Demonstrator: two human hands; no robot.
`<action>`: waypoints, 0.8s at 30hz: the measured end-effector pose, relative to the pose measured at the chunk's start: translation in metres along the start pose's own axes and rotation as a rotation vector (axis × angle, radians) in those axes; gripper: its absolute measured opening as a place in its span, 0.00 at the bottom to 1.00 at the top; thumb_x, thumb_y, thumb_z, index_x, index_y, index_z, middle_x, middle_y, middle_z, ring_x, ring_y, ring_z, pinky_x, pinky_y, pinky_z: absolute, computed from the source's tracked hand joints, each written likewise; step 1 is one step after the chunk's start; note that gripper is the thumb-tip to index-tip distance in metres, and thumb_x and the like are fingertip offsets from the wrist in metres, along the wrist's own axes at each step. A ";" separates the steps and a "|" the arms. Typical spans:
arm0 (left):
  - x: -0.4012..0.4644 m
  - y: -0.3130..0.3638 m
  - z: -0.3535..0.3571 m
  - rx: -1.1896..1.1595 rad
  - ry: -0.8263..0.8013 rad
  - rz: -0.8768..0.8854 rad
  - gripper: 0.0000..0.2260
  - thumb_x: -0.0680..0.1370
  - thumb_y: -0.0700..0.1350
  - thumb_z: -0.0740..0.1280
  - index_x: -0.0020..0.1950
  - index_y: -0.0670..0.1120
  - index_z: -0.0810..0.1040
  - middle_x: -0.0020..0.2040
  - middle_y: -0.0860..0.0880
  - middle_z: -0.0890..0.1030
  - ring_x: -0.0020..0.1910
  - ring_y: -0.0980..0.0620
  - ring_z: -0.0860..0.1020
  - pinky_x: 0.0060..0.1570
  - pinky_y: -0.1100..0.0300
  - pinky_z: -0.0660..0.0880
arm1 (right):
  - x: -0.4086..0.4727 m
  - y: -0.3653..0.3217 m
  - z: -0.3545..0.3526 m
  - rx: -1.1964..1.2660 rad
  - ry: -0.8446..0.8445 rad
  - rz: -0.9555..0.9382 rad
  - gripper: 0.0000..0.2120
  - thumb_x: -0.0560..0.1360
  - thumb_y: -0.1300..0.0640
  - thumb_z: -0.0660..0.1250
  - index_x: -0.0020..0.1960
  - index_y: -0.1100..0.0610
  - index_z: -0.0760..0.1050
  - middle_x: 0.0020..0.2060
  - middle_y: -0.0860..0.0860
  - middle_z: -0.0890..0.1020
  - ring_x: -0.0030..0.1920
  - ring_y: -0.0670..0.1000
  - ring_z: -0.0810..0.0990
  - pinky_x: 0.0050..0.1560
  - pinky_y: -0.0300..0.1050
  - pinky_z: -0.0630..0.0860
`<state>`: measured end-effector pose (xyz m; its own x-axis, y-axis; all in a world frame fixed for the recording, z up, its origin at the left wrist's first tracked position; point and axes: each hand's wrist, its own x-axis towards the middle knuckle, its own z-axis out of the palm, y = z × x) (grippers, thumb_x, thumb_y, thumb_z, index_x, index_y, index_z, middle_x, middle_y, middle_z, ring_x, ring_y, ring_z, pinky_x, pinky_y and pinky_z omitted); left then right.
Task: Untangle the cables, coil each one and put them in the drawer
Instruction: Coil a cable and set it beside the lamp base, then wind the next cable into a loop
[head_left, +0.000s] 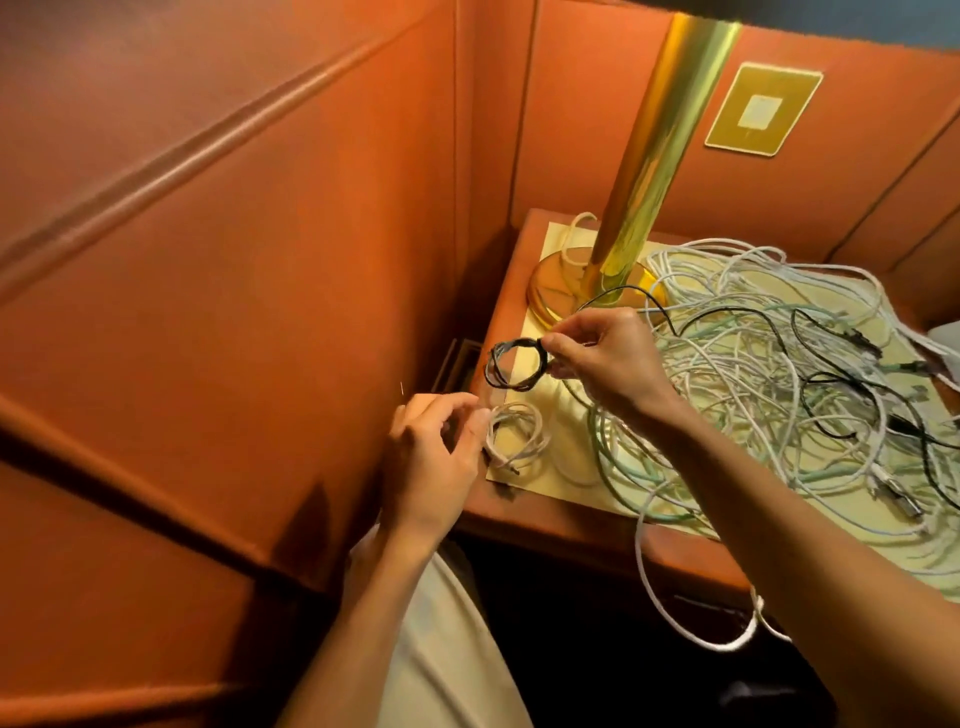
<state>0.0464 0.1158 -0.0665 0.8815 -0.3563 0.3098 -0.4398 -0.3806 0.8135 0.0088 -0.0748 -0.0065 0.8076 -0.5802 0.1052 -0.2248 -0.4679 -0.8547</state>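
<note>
My right hand (602, 364) pinches a small coil of black cable (514, 364) and holds it up over the left end of the nightstand (561, 525). A black strand (675, 322) trails from that hand back into the pile. My left hand (436, 452) hovers below with curled fingers, right beside a coiled white cable (519, 436) that lies on the table corner; whether it touches it I cannot tell. A big tangle of white, pale green and black cables (779, 374) covers the rest of the top. One white cable (649, 571) hangs over the front edge.
A brass lamp (639, 208) stands at the back left of the nightstand. Orange padded walls (260, 260) close in on the left and behind. A brass wall plate (763, 109) is on the back wall. A dark slot (457, 369) shows between wall and table.
</note>
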 end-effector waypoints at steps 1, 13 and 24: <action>0.000 0.003 0.001 0.031 -0.028 0.002 0.09 0.76 0.49 0.72 0.54 0.48 0.84 0.49 0.53 0.79 0.50 0.52 0.75 0.48 0.67 0.69 | 0.003 0.003 0.003 -0.096 -0.015 -0.019 0.02 0.75 0.61 0.72 0.44 0.59 0.83 0.35 0.54 0.85 0.35 0.52 0.85 0.43 0.56 0.84; -0.007 0.002 -0.006 0.110 -0.202 -0.063 0.10 0.76 0.47 0.72 0.57 0.52 0.84 0.48 0.53 0.81 0.49 0.53 0.77 0.48 0.58 0.75 | -0.018 0.009 0.008 -0.468 -0.011 -0.352 0.06 0.76 0.58 0.71 0.50 0.58 0.84 0.46 0.53 0.80 0.42 0.50 0.77 0.39 0.43 0.71; -0.010 0.014 -0.008 0.060 -0.188 -0.151 0.04 0.77 0.49 0.71 0.49 0.51 0.84 0.40 0.56 0.83 0.37 0.59 0.79 0.38 0.60 0.77 | -0.042 -0.009 0.002 -0.273 -0.521 -0.195 0.12 0.79 0.49 0.67 0.54 0.55 0.84 0.39 0.42 0.82 0.37 0.36 0.77 0.39 0.35 0.70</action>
<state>0.0330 0.1208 -0.0540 0.8931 -0.4416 0.0854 -0.3196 -0.4894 0.8114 -0.0220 -0.0449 -0.0042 0.9924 -0.0977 -0.0745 -0.1223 -0.7261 -0.6766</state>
